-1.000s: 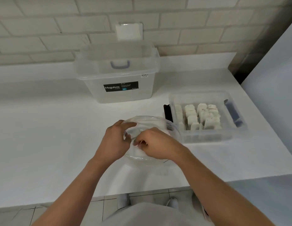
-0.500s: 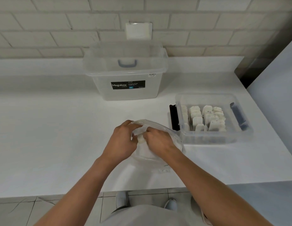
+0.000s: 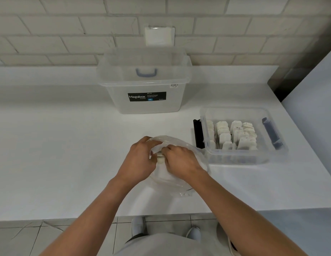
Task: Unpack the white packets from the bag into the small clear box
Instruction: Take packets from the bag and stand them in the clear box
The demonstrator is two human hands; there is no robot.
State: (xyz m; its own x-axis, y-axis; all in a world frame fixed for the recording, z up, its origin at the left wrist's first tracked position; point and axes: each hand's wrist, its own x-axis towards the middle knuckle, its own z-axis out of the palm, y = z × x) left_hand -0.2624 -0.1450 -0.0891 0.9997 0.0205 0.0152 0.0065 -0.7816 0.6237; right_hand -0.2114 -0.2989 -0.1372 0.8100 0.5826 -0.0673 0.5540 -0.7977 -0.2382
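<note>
holding the clear bag [image 3: 168, 179] down on the counter [image 3: 59, 154], just beside the near left corner of the small clear box [image 3: 234, 159]. gripping the bag's mouth with the left hand [image 3: 140, 159], fingers curled over the thin film and spreading it open. reaching into that mouth with the right hand [image 3: 179, 161], fingers curled and apparently pinching a white packet [image 3: 160, 160], with only a pale end showing between the two hands; fingertips hidden, so not claiming the grip as certain. noting rows of white packets [image 3: 233, 135] already standing upright in the box, and judging the unpacking well along. risking, from here, pinching film together with the packet and dragging the whole bag up on the lift. risking a loose pinch too, dropping the packet on the counter short of the box. risking, on the way in, brushing the upright rows and tipping them over, given how tightly packed.
</note>
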